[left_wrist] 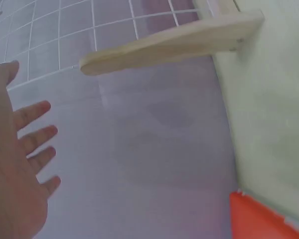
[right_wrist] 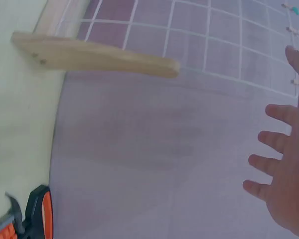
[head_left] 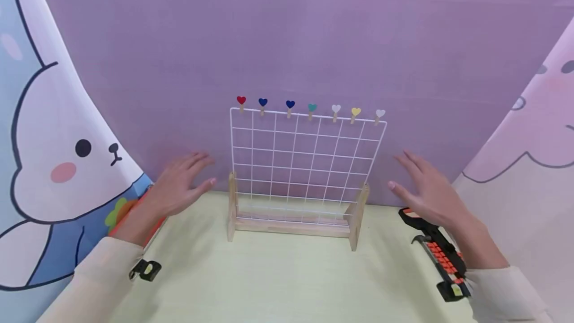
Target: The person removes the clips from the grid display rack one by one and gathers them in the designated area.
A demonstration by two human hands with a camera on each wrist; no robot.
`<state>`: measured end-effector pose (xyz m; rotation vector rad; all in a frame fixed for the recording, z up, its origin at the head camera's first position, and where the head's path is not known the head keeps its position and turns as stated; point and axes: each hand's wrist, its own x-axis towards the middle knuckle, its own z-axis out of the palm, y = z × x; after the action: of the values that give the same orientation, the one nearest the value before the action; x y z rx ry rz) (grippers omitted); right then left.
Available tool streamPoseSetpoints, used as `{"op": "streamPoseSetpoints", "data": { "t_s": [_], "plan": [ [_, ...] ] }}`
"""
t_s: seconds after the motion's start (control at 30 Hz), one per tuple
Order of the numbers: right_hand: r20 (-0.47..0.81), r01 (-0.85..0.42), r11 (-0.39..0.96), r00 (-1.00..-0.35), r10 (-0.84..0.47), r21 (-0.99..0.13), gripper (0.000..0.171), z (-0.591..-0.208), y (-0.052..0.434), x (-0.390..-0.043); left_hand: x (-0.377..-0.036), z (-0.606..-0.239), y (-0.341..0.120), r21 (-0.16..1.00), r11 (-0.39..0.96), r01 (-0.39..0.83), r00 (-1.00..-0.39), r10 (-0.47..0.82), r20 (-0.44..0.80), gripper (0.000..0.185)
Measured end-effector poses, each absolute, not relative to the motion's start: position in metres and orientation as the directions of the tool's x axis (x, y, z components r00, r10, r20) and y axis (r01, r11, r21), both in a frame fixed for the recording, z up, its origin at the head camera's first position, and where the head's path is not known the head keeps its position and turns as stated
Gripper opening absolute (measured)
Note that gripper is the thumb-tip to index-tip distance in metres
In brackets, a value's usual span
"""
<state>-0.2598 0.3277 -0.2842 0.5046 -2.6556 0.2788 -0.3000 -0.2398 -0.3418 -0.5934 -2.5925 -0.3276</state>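
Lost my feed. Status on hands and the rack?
Left hand open, right hand open, both empty. Rack upright between them, untouched. Nothing in the way.

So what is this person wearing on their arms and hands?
Both hands, the left hand and the right hand, are bare: no gloves or rings visible. Each arm has a long cream sleeve ending at the wrist. A small black clip-like device sits by the left cuff.

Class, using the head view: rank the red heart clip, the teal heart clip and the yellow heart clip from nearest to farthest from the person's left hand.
1. Red heart clip, at the grid's left top corner, nearest the left hand.
2. Teal heart clip, mid top rail.
3. Yellow heart clip, towards the right end.
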Motion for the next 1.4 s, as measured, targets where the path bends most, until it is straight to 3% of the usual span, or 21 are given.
{"op": "streamPoseSetpoints", "data": {
  "t_s": [0.17, 0.63, 0.77, 1.0, 1.23, 1.4],
  "plan": [
    [0.528, -0.444, 0.876, -0.798, -0.29, -0.189, 0.07, -0.28, 0.316, -0.261, -0.305, -0.353, -0.233, 0.24, 0.818, 0.523, -0.765, 0.326, 0.556, 0.049],
    [0.763, -0.607, 0.729, -0.619, -0.184, -0.317, 0.043, -0.27, 0.274, -0.274, -0.32, -0.374, -0.216, 0.512, 0.66, 0.55, -0.796, 0.227, 0.562, 0.046],
    [0.76, -0.643, 0.632, -0.637, -0.127, -0.433, 0.033, -0.265, 0.259, -0.276, -0.325, -0.379, -0.213, 0.554, 0.634, 0.54, -0.806, 0.198, 0.558, 0.046],
    [0.711, -0.69, 0.428, -0.688, -0.142, -0.583, 0.028, -0.257, 0.229, -0.284, -0.332, -0.391, -0.203, 0.645, 0.568, 0.511, -0.837, 0.158, 0.523, 0.048],
    [0.691, -0.703, 0.269, -0.706, -0.153, -0.658, 0.029, -0.248, 0.204, -0.293, -0.338, -0.401, -0.194, 0.743, 0.452, 0.494, -0.86, 0.127, 0.494, 0.049],
    [0.685, -0.704, 0.217, -0.71, -0.163, -0.677, 0.029, -0.244, 0.191, -0.296, -0.343, -0.408, -0.19, 0.768, 0.444, 0.462, -0.878, 0.106, 0.467, 0.048]
  ]
}}
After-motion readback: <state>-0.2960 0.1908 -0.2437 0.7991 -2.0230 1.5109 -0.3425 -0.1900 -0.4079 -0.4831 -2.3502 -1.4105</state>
